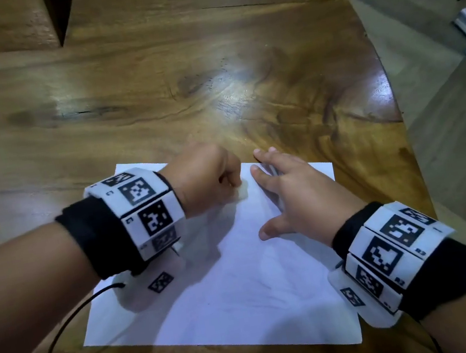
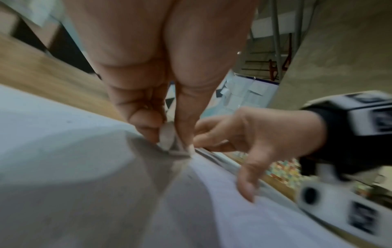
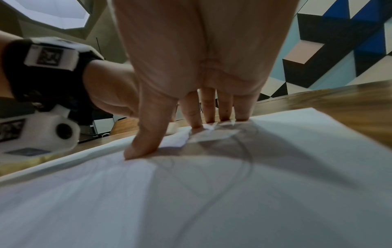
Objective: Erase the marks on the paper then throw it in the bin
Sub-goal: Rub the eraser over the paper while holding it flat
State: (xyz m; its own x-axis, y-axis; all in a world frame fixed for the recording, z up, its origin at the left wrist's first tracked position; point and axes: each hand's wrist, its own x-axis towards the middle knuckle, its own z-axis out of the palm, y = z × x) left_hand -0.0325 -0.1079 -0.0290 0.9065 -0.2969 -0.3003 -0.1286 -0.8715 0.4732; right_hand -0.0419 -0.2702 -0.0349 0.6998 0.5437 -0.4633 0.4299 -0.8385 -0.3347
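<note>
The eraser (image 2: 167,135) barely shows — a pale sliver pinched between the left hand's (image 1: 206,177) curled fingers (image 2: 146,120), its shape lost in blur, and from the head view the fist hides it completely. Near the eraser, the pencil marks (image 3: 244,157) on the paper (image 1: 227,284) run under the right hand (image 1: 292,194), covered there; from above they are too faint to read. The paper's near edge is cut off in both wrist views. No bin in any view.

Left hand (image 1: 207,177) fisted, right hand (image 1: 292,194) flat
</note>
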